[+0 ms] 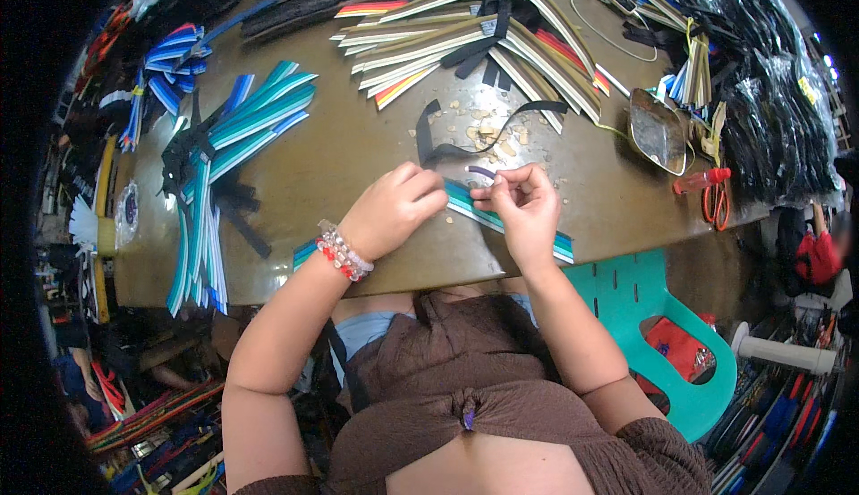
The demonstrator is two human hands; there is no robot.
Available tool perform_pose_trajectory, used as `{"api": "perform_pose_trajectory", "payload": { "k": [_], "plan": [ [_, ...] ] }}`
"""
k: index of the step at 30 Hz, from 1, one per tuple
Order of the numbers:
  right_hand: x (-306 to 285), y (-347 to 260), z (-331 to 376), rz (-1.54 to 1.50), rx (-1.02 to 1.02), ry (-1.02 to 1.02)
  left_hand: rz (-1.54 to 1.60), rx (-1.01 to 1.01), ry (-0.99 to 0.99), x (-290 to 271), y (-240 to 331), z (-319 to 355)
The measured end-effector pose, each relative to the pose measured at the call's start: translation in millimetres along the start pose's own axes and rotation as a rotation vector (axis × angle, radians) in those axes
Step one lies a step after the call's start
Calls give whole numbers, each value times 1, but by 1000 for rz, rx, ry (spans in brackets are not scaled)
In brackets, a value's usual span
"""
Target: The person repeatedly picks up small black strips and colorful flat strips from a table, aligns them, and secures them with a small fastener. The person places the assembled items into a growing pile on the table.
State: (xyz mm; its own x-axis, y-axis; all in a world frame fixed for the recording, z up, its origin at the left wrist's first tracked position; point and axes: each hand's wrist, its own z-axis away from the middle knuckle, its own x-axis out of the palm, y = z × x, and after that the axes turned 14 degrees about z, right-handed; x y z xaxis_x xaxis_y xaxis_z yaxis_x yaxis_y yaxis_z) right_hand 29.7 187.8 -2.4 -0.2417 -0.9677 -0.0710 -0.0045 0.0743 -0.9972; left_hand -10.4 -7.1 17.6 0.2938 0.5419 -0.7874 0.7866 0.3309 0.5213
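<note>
Dark strip (481,171) pinched by right hand (528,207) fingertips
Left hand (400,203) is curled, finger grip cannot be told; yellow label (807,91) is blurred.

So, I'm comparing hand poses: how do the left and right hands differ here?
The left hand wears red and clear beaded bracelets at its wrist; the right hand has a bare wrist. The right hand's thumb and finger meet at a slim dark purple piece; the left hand's fingers curl downward, and what they hold, if anything, is hidden. Both hands are over the table, close to the striped strip.
</note>
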Motion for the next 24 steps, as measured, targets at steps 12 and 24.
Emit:
{"api": "perform_pose_trajectory", "payload": {
  "k": [12, 24],
  "plan": [
    [6, -7, 11, 718, -513, -62, 200, -179, 247, 9, -4, 8],
    [14, -10, -23, 34, 58, 79, 10, -391, 391, 17, 1, -25]
  ]
}}
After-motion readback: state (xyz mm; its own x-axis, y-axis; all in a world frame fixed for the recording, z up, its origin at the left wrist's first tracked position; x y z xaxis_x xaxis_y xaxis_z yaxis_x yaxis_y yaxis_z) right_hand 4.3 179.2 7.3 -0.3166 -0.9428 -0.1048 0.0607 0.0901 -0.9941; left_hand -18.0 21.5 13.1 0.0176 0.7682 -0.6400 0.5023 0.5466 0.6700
